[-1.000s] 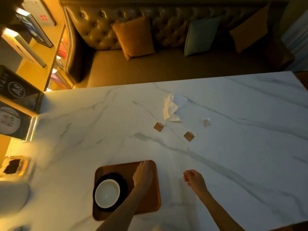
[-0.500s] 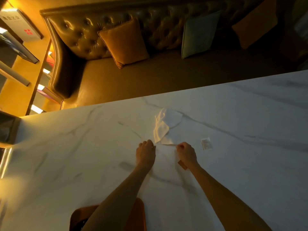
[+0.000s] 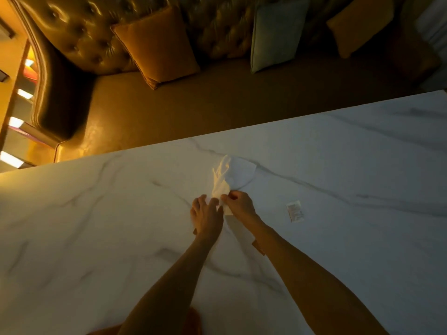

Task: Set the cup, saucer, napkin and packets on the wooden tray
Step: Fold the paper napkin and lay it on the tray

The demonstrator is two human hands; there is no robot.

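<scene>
A crumpled white napkin [image 3: 231,176] lies on the marble table [image 3: 96,226]. My right hand [image 3: 240,205] pinches its near corner. My left hand [image 3: 206,215] rests flat beside it, fingertips touching the napkin's edge, with a brown packet [image 3: 195,230] peeking out under its heel. A white packet [image 3: 295,211] lies to the right. Another brown packet [image 3: 258,246] shows from under my right forearm. Only a sliver of the wooden tray [image 3: 194,321] is visible at the bottom edge; the cup and saucer are out of view.
Beyond the table's far edge stands a tufted leather sofa [image 3: 79,44] with an orange cushion [image 3: 157,42], a pale cushion [image 3: 275,32] and another orange cushion [image 3: 358,25]. Lit shelves [image 3: 19,97] are at the far left.
Both hands left the tray area and reached forward to the napkin. My right hand has closed on the napkin's corner. The view tilted forward, so the tray, cup and saucer dropped out of sight.
</scene>
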